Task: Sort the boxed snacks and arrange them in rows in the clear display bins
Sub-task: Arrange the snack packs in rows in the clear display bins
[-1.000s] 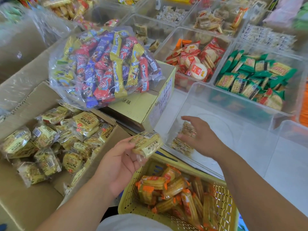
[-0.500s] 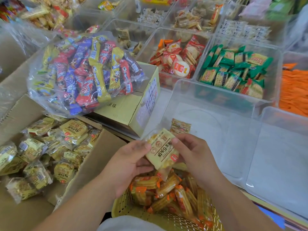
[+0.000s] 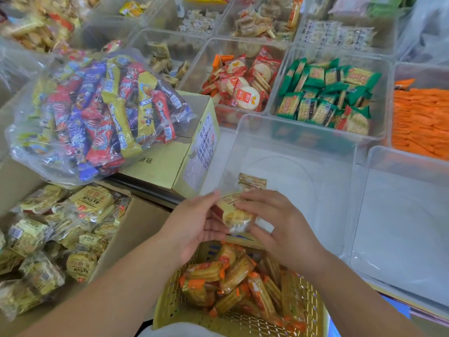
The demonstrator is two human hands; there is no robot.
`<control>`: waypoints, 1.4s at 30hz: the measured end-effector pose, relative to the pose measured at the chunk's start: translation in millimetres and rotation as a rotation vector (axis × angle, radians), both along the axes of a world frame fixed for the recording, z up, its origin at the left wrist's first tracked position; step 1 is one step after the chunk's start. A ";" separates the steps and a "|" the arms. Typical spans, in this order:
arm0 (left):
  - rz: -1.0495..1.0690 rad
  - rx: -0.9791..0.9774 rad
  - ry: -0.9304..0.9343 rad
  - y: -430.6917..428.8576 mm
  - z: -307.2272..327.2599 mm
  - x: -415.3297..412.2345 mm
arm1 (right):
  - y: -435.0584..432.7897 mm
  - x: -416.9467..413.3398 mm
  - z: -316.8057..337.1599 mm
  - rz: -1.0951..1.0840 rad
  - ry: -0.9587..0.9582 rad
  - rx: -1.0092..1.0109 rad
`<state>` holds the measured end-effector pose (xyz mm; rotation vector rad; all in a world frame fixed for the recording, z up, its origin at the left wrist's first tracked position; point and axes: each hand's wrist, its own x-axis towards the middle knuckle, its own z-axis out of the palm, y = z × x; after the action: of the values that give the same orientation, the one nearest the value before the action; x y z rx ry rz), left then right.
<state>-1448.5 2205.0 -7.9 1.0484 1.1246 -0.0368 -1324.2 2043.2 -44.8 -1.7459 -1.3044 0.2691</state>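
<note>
A yellow-wrapped biscuit packet (image 3: 233,212) sits between both hands just above the near left corner of a clear display bin (image 3: 291,132). My left hand (image 3: 194,227) touches its left edge with relaxed fingers. My right hand (image 3: 279,227) pinches its right side from above. One similar packet (image 3: 252,182) lies on the floor of that bin near the corner. A cardboard box (image 3: 145,222) at the left holds several matching yellow packets (image 3: 92,203).
A yellow basket (image 3: 170,310) of orange-wrapped biscuits stands below my hands. A clear bag of mixed bars (image 3: 97,113) lies on a yellow carton (image 3: 170,164). Bins behind hold red packets (image 3: 243,86), green packets (image 3: 325,93) and orange packets (image 3: 420,117). Another clear bin (image 3: 401,215) is at the right.
My right hand came back from inside the bin and took the yellow packet that my left hand was holding up. The packet has tilted flatter and moved toward the bin.
</note>
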 end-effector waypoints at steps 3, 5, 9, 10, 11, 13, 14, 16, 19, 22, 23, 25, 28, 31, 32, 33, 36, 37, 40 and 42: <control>-0.162 0.479 0.162 1.8 -13.4 6.5 | 1.6 23.3 -3.7 -0.120 0.096 -0.056; -0.390 0.723 0.199 5.1 -24.5 2.4 | 9.2 44.4 -9.0 -0.241 0.087 -0.119; -0.895 0.844 0.379 3.7 -44.0 -6.4 | 40.0 94.3 -29.5 -0.362 0.038 -0.377; -0.930 0.860 0.407 3.8 -46.8 -7.4 | 49.5 103.2 -35.1 -0.360 0.033 -0.448; -0.940 0.864 0.422 4.8 -48.4 -8.1 | 59.1 109.9 -41.0 -0.349 0.028 -0.509; -0.953 0.863 0.437 6.2 -49.2 -8.3 | 77.1 117.3 -53.9 -0.312 0.025 -0.628; -0.968 0.867 0.443 6.5 -49.3 -7.9 | 84.7 118.1 -60.3 -0.285 0.027 -0.690; -1.006 0.882 0.455 6.6 -48.5 -7.5 | 95.1 114.7 -72.3 -0.214 0.038 -0.785; -1.048 0.905 0.458 7.3 -48.8 -7.4 | 101.7 102.3 -86.3 -0.123 0.037 -0.849; -1.035 0.916 0.449 8.0 -50.9 -8.4 | 103.9 94.6 -92.2 -0.130 0.047 -0.850; -1.030 0.914 0.446 7.8 -51.0 -8.7 | 104.1 94.3 -93.1 -0.127 0.052 -0.858; -1.024 0.907 0.418 6.8 -48.8 -9.2 | 103.2 95.5 -91.8 -0.102 0.076 -0.886; -0.978 0.934 0.328 5.2 -37.6 -18.0 | 101.6 94.2 -83.5 -0.073 0.096 -0.910; -0.917 1.029 0.252 5.0 -20.0 -43.2 | 101.2 82.7 -73.0 -0.156 0.009 -0.909; -0.881 1.056 0.225 6.4 -13.0 -55.1 | 101.6 75.3 -68.0 -0.194 -0.026 -0.906; -0.826 1.075 0.184 8.4 -4.6 -68.8 | 102.3 65.8 -62.6 -0.223 -0.052 -0.897; -0.564 1.184 0.046 16.4 21.1 -115.7 | 108.6 22.7 -42.1 -0.228 -0.065 -0.734; -0.469 1.240 0.042 20.7 26.3 -132.6 | 112.8 3.8 -33.2 -0.196 -0.064 -0.625; -0.266 1.241 0.163 43.9 32.0 -184.3 | 131.3 -66.7 1.7 -0.050 -0.065 -0.353; -0.230 1.188 0.291 64.6 26.5 -222.0 | 143.2 -117.8 24.9 0.082 -0.066 -0.281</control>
<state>-1670.4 2269.6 18.5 2.2816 1.2784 0.3478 -1442.0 2186.3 -19.9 -1.9504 -1.4432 0.4634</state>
